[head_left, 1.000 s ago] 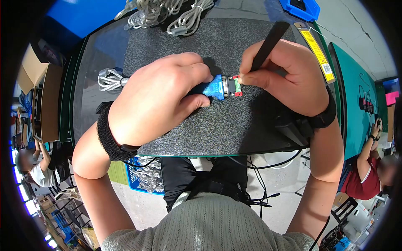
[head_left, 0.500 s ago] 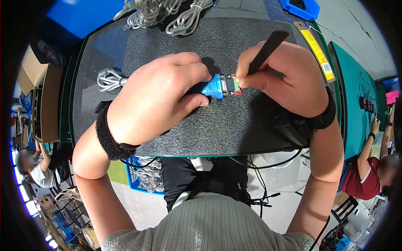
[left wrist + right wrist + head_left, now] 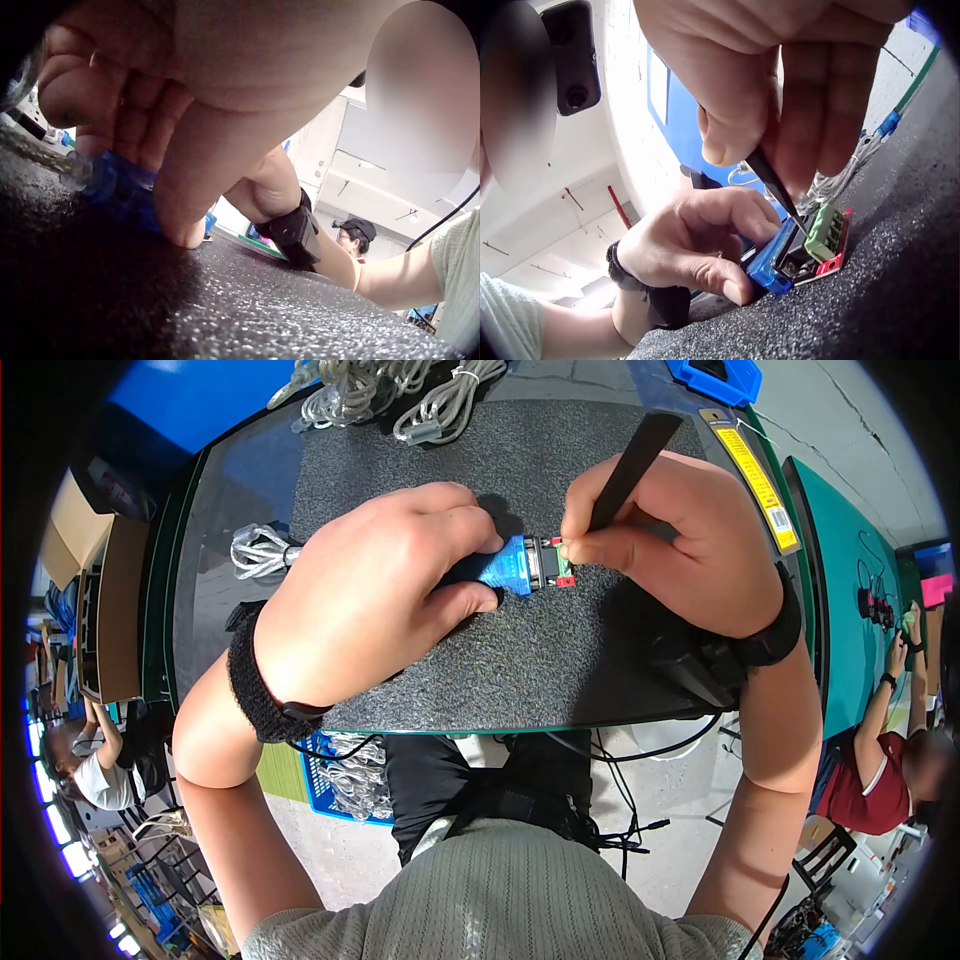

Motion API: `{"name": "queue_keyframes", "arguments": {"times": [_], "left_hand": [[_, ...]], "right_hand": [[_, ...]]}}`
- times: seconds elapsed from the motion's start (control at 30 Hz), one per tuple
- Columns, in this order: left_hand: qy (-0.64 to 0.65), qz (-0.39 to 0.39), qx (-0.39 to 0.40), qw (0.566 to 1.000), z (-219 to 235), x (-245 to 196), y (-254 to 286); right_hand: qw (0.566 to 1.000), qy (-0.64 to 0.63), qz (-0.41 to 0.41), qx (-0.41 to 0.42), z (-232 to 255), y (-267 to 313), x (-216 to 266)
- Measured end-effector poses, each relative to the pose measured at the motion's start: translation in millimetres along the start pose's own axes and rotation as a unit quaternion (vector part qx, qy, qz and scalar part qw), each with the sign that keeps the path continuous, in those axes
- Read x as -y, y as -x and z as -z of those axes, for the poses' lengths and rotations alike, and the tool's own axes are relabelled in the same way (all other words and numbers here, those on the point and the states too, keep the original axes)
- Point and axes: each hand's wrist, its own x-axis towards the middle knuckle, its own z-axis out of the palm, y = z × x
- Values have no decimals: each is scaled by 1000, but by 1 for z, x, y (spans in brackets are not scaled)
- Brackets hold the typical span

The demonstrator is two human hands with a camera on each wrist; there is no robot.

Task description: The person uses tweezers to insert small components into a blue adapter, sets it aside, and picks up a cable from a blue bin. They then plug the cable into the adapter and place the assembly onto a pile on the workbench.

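Observation:
My left hand (image 3: pixel 375 585) pinches a translucent blue serial connector (image 3: pixel 512 567) between thumb and fingers, low on the dark mat. Mated to the connector's right end is a small red adapter board (image 3: pixel 566 582) with a green terminal block (image 3: pixel 826 232) on top. From above, my right hand (image 3: pixel 665 545) grips slim black tweezers (image 3: pixel 635 470) like a pen. In the right wrist view, the pointed tip comes down right at the near side of the green block. A clear-jacketed cable leaves the connector's other end in the left wrist view.
A coiled grey cable (image 3: pixel 262 552) lies left of my left hand. More bundled cables (image 3: pixel 365 390) sit at the far edge, a yellow-labelled package (image 3: pixel 755 480) and blue tray (image 3: pixel 715 380) at far right. Below the table edge stands a blue basket (image 3: pixel 320 785) of cables.
My right hand and the tweezers have shifted slightly left, closer over the green block, and the tweezers' upper end has tilted. My left hand keeps its hold on the connector, almost still.

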Motion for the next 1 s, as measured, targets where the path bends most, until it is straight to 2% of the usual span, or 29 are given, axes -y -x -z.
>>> {"name": "queue_keyframes", "arguments": {"times": [0.67,1.0], "left_hand": [[9,-2,7,1000,0,0,-2],[5,-3,7,1000,0,0,-2]], "right_hand": [[1000,11,14,-1,0,0,-1],[1000,-10,-11,4,0,0,0]]}}
